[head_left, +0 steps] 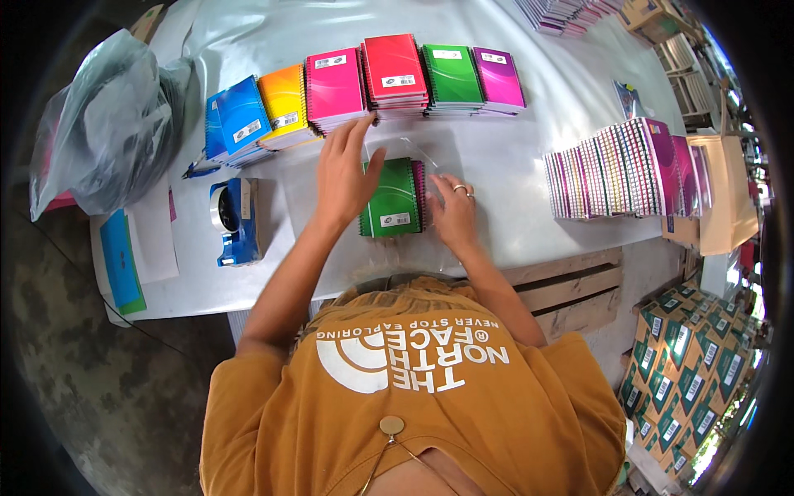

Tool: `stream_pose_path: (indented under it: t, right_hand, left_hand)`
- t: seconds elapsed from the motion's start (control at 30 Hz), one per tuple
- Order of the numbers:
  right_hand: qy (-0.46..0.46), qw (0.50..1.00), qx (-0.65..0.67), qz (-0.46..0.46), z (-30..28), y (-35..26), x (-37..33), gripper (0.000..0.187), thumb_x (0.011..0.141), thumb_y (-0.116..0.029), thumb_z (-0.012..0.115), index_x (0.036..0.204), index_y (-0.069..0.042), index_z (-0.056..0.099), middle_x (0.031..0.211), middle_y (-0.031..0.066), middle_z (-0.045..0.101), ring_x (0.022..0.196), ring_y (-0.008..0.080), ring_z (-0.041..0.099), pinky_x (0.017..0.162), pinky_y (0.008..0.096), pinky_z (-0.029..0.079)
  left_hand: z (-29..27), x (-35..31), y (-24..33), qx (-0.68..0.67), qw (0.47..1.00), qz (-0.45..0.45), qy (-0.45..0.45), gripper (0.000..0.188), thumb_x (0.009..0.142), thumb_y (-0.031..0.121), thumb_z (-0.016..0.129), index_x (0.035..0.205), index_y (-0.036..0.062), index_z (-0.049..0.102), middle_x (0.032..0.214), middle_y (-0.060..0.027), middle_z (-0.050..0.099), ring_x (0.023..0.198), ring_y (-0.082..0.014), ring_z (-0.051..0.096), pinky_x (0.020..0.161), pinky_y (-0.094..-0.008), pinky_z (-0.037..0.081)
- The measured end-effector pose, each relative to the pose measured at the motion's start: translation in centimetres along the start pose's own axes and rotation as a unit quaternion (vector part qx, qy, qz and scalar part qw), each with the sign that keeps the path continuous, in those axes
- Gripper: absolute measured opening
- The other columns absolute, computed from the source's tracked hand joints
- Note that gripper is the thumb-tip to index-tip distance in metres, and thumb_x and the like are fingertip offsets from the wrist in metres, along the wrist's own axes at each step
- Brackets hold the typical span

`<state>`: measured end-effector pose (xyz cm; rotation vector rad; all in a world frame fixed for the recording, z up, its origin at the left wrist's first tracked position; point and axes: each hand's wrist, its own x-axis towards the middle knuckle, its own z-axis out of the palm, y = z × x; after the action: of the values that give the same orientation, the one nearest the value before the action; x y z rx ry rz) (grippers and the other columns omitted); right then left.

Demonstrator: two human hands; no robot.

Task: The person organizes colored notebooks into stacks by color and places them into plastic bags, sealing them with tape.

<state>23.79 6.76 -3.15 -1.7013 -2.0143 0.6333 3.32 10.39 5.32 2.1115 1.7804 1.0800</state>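
Green notebook [389, 200] lies on table [496, 149] near front edge, clear film [405, 255] about it (notebook row [335, 81] beyond). Left hand [344, 172]: released, fingers extended at notebook's left edge. Right hand [455, 212]: fingers bent near right edge; whether grasping film, cannot tell.

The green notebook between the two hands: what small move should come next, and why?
Perhaps the right hand could draw the clear plastic snugger around the green notebook: the film seems to spread past its edges, and the left hand is at the notebook's opposite side.
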Motion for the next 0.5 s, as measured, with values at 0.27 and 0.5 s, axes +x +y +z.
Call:
stream_pose_path:
  t: [0.27, 0.5]
  right_hand:
    - [0.178, 0.951, -0.253, 0.024, -0.4, 1.3, 2.5, 0.037, 0.085, -0.019, 0.057, 0.121, -0.013, 0.056, 0.144, 0.0165, 0.030, 0.131, 0.0404, 0.024, 0.105, 0.0518, 0.021]
    - [-0.026, 0.982, 0.145, -0.118, 0.2, 1.8, 1.2, 0.033, 0.085, -0.005, 0.050, 0.117, -0.009, 0.056, 0.116, 0.0143, 0.058, 0.113, 0.0308, 0.051, 0.094, 0.0465, 0.038]
  left_hand:
    - [5.6, 8.9, -2.0, 0.183, 0.972, 0.131, -0.060, 0.039, 0.086, 0.029, 0.059, 0.122, 0.0138, 0.056, 0.121, -0.0113, 0.057, 0.110, -0.0272, 0.056, 0.088, -0.0379, 0.048]
    - [0.0, 8.4, 1.2, -0.383, 0.910, -0.101, 0.120, 0.026, 0.085, 0.000, 0.058, 0.110, 0.0022, 0.057, 0.088, -0.0066, 0.061, 0.071, -0.0138, 0.061, 0.063, -0.0255, 0.051]
